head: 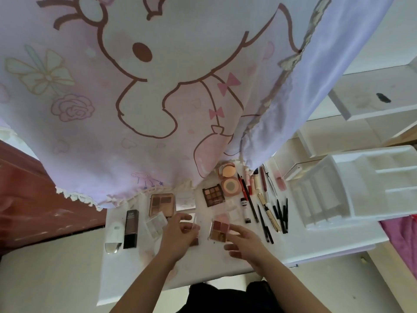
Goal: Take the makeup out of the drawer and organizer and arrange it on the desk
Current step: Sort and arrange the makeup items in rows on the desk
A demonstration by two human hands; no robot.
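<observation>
Pinching a clear compact (192,223) in our left hand (178,233), we touch the pink palette (218,230) just left of our flat right hand (246,241).

A cartoon-print curtain (158,86) hangs across the upper frame down to the far edge of the desk (203,269), closing off reach behind the palettes. The centre is crowded: the left hand (178,236) grips a small clear palette (191,219), and the right hand (246,240) touches a pink palette (220,229). Pencils and tubes (269,214) fill centre right, near the organizer (338,199). Two bottles (130,229) block centre left. Bare desk lies at lower centre.
</observation>
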